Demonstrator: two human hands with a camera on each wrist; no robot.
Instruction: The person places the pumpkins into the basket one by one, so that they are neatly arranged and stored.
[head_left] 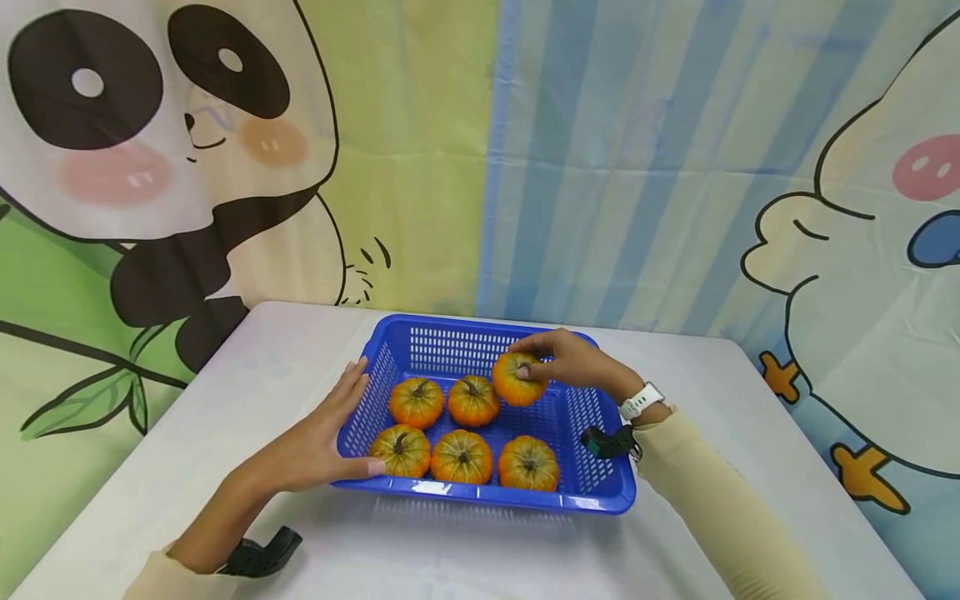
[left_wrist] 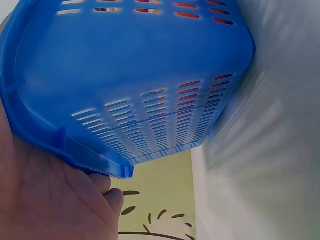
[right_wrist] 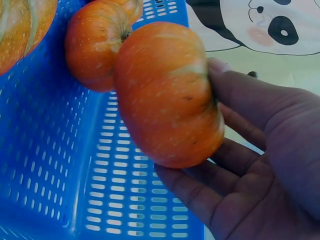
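Observation:
A blue plastic basket (head_left: 525, 498) with slotted walls stands on the table, holding several small orange-and-green pumpkins such as this front one (head_left: 461, 457). My right hand (head_left: 573, 360) grips another pumpkin (head_left: 519, 379) from the side, thumb at its stem, over the basket's back half. The right wrist view shows this raised pumpkin (right_wrist: 167, 95) between thumb and fingers, close to another pumpkin (right_wrist: 95, 45). My left hand (head_left: 318, 437) rests along the basket's left rim, fingers extended outside it and thumb over the front corner. In the left wrist view, the palm (left_wrist: 55, 200) lies against the rim.
The white table (head_left: 285, 358) extends around the basket. Behind it hangs a curtain (head_left: 420, 167) printed with a panda and a white cartoon animal. A black strap (head_left: 262, 554) is on the left wrist; a white watch (head_left: 641, 402) and another black strap (head_left: 609, 442) are on the right.

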